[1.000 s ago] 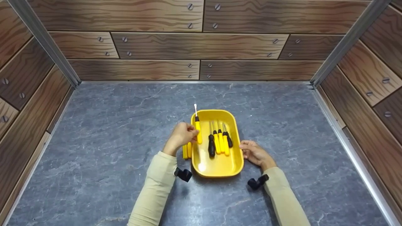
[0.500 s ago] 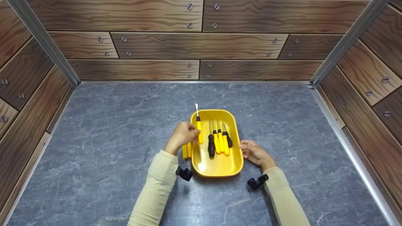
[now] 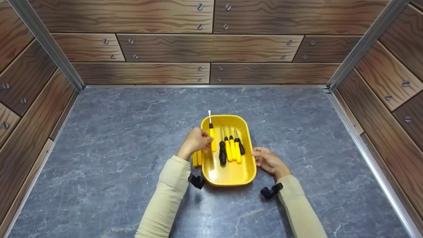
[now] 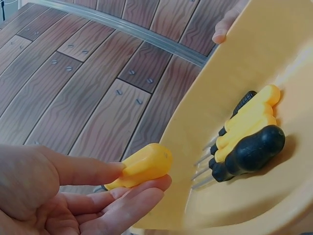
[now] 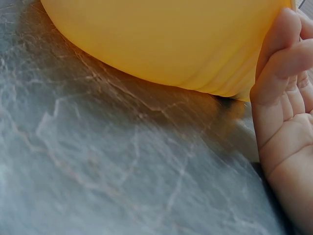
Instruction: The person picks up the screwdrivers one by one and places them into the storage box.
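Observation:
My left hand [image 3: 197, 139] pinches a yellow-handled screwdriver [image 3: 213, 142] between thumb and fingers, its metal tip pointing away from me. It is held over the left side of a yellow tray [image 3: 228, 174]. Inside the tray lie a black-handled screwdriver [image 3: 222, 154], several yellow-handled screwdrivers [image 3: 233, 150] and another black handle [image 3: 241, 147], side by side with blades pointing away. At the tray's right side, my right hand [image 3: 269, 161] touches the rim with its fingertips. In the right wrist view, the right fingers [image 5: 279, 54] lie against the tray's outer wall.
More yellow handles [image 3: 197, 158] lie on the table just left of the tray, partly hidden by the left hand and wrist. The grey marbled table [image 3: 132, 132] is bounded by wood-patterned walls [image 3: 208, 72] with metal edging.
My left hand has moved slightly right with the screwdriver, further over the tray. The right hand and the tray have stayed in place.

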{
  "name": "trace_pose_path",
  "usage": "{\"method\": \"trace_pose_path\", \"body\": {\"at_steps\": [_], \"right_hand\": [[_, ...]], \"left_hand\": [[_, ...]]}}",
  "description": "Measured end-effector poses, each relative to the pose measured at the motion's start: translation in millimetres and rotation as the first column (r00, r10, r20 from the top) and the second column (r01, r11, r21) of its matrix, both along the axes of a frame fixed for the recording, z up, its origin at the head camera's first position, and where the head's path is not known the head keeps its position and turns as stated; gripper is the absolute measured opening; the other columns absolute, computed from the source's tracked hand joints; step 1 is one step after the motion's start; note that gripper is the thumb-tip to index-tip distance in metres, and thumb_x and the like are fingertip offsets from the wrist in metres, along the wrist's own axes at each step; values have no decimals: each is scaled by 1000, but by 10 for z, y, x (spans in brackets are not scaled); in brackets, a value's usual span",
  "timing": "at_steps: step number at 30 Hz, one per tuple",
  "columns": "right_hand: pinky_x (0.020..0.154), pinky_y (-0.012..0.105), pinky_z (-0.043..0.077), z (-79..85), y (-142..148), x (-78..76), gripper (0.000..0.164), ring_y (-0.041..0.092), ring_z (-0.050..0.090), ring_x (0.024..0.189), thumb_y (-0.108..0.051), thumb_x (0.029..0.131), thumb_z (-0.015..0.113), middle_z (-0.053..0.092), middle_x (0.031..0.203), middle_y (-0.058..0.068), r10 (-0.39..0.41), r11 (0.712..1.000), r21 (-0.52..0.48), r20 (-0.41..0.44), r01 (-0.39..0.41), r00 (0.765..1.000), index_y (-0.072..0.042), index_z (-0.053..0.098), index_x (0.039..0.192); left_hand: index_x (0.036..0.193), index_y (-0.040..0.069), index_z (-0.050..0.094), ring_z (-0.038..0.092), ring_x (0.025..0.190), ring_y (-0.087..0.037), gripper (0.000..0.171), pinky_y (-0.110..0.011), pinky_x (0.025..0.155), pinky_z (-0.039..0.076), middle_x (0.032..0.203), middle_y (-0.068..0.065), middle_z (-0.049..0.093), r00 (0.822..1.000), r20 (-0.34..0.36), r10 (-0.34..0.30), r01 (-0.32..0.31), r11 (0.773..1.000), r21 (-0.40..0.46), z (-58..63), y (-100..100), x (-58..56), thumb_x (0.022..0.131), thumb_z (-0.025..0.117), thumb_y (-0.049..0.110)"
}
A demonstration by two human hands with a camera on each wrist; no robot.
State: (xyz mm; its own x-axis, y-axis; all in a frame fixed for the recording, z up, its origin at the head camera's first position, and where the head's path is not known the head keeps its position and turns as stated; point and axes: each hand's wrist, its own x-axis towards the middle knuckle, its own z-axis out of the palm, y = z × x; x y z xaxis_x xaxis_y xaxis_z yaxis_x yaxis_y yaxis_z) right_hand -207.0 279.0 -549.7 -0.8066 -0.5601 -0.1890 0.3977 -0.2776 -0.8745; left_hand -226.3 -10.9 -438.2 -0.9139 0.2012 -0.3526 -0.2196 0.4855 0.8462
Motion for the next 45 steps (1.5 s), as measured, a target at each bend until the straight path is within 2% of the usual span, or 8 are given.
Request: {"method": "trace_pose_path", "body": {"at_steps": [7, 16, 22, 27, 30, 34, 40, 45], "right_hand": [[49, 8, 40, -3, 3, 0, 20, 0, 54, 56, -7, 96, 52, 67, 73, -8, 5, 1000, -7, -4, -5, 1000, -15, 63, 81], [49, 8, 40, -13, 2, -4, 21, 0, 53, 56, -7, 97, 51, 67, 72, -9, 12, 1000, -13, -14, -12, 1000, -15, 63, 81], [49, 8, 40, -8, -4, -12, 24, 0, 54, 56, -6, 97, 49, 67, 72, -9, 17, 1000, -16, -16, -17, 1000, -15, 64, 81], [49, 8, 41, 11, -5, -10, 25, 0, 54, 55, -5, 97, 49, 68, 73, -8, 12, 1000, -8, -3, -12, 1000, -15, 64, 80], [49, 8, 41, 13, -10, -5, 26, 0, 54, 55, -5, 97, 48, 68, 72, -9, 13, 1000, -1, -1, -13, 1000, -15, 65, 80], [50, 8, 40, 6, -7, 2, 26, 0, 54, 55, -6, 97, 48, 68, 72, -9, 22, 1000, -12, -7, -23, 1000, -15, 65, 80], [49, 8, 40, -22, 5, -6, 20, -1, 54, 56, -9, 96, 53, 68, 73, -9, 30, 999, -28, -26, -30, 999, -15, 65, 81], [48, 8, 40, -30, 14, -12, 19, -1, 54, 56, -9, 96, 53, 67, 73, -9, 31, 999, -33, -33, -32, 999, -15, 64, 82]], "left_hand": [[83, -3, 64, 62, 54, -11, 12, -39, 76, 63, 74, -11, 65, 1000, -3, -22, 22, 998, -55, -19, 35, -47, 92, 62, 5], [53, 13, 41, 56, 44, -7, 45, -40, 76, 63, 53, -3, 56, 998, 20, -63, 64, 994, -91, -38, 79, -109, 91, 63, 4], [54, 10, 47, 62, 47, -11, 40, -38, 77, 63, 69, -19, 71, 996, 42, -82, 88, 983, -158, -21, 111, -132, 91, 63, 6], [84, -3, 67, 75, 77, -26, 11, -37, 81, 62, 93, -24, 73, 988, 95, -122, 143, 956, -257, -27, 195, -190, 90, 62, 5], [100, -8, 65, 74, 85, -28, 17, -37, 82, 61, 95, -23, 73, 983, 116, -144, 173, 936, -306, -40, 246, -226, 87, 61, 3], [97, -5, 63, 75, 82, -25, 15, -36, 79, 62, 93, -20, 74, 978, 112, -175, 205, 907, -369, -43, 295, -253, 84, 62, 2], [90, -3, 67, 72, 68, -19, 11, -20, 49, 55, 82, -11, 75, 962, 75, -264, 266, 826, -496, 8, 330, -256, 81, 65, 4], [94, -4, 68, 75, 80, -23, 13, -19, 43, 51, 89, -15, 76, 959, 103, -263, 278, 814, -511, -4, 370, -283, 82, 65, 1]]}}
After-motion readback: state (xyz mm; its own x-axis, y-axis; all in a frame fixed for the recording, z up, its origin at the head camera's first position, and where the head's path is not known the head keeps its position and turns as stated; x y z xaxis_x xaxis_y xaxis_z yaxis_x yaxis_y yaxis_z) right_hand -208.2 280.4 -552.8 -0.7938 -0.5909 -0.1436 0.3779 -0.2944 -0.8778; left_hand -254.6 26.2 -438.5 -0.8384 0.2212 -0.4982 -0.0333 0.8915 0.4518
